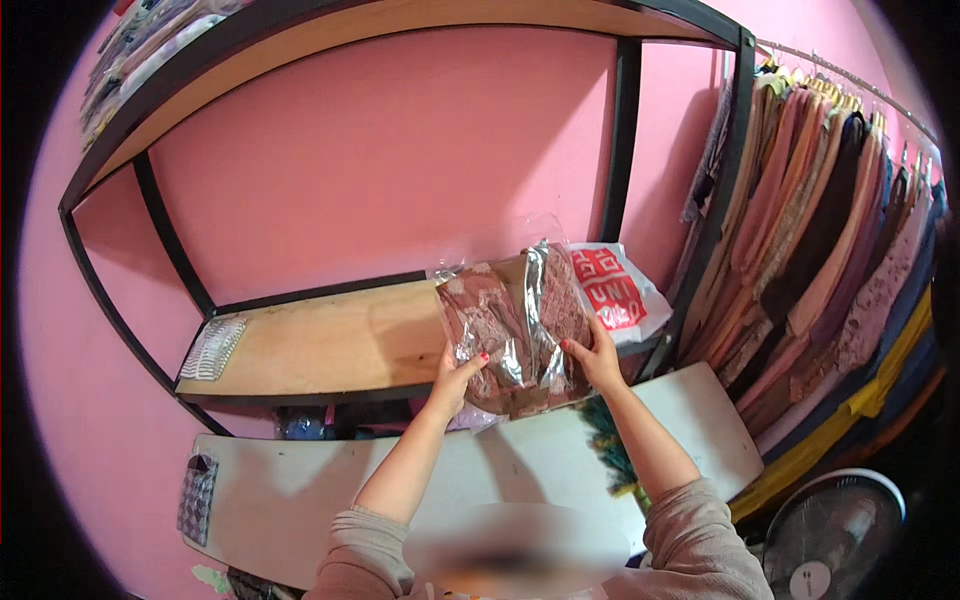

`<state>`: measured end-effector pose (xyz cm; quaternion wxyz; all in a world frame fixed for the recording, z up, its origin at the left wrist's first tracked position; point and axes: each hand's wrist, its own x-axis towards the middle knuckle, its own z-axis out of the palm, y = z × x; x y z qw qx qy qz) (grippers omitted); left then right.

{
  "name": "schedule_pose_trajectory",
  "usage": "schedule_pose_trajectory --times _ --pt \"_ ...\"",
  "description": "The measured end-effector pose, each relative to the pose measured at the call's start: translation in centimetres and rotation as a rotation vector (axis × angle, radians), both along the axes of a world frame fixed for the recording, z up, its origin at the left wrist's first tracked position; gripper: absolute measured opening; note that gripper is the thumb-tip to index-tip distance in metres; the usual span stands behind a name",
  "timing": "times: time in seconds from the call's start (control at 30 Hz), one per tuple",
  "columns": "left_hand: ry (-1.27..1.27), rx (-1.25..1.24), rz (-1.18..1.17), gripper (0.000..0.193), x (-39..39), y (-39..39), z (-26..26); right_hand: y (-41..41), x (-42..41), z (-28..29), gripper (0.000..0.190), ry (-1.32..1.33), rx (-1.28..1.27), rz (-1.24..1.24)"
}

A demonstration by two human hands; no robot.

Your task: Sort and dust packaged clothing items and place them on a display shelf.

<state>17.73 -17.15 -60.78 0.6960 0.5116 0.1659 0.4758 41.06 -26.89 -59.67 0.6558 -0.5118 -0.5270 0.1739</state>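
Both hands hold up a folded reddish-brown patterned garment in a clear plastic bag (517, 330), above the gap between a wooden shelf and a white table. My left hand (454, 382) grips the bag's lower left side, thumb on its front. On the right edge is my right hand (598, 356), its thumb also lying on the front; the fingers behind the bag are hidden. Light glares off the plastic. A white Uniqlo bag with red print (619, 292) rests on the shelf just right of the garment.
The black-framed wooden shelf (322, 337) bears a striped folded cloth (214, 349) at its left end. On the white table (300, 480) lie a packed checked item (199, 499) and green tinsel-like material (609, 446). Hanging clothes (817, 225) and a fan (832, 540) stand right.
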Motion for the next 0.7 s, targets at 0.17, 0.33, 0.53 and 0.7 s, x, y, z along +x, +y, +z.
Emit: schedule_pose_trajectory --times 0.17,0.33,0.53,0.7 --pt "0.037 0.008 0.103 0.053 5.3 9.4 1.5 9.8 5.6 2.9 0.068 -0.139 0.066 -0.088" --pt "0.257 -0.105 0.069 0.047 8.1 15.6 -2.0 15.7 9.8 -3.2 0.076 -0.046 -0.174 -0.177" --pt "0.53 -0.161 0.322 0.043 9.1 16.5 -6.9 16.2 10.1 -9.3 0.066 -0.318 -0.467 -0.261" --pt "0.472 0.033 0.324 0.051 8.6 19.2 -8.5 15.4 8.6 -5.0 0.062 -0.506 -0.743 -0.322"
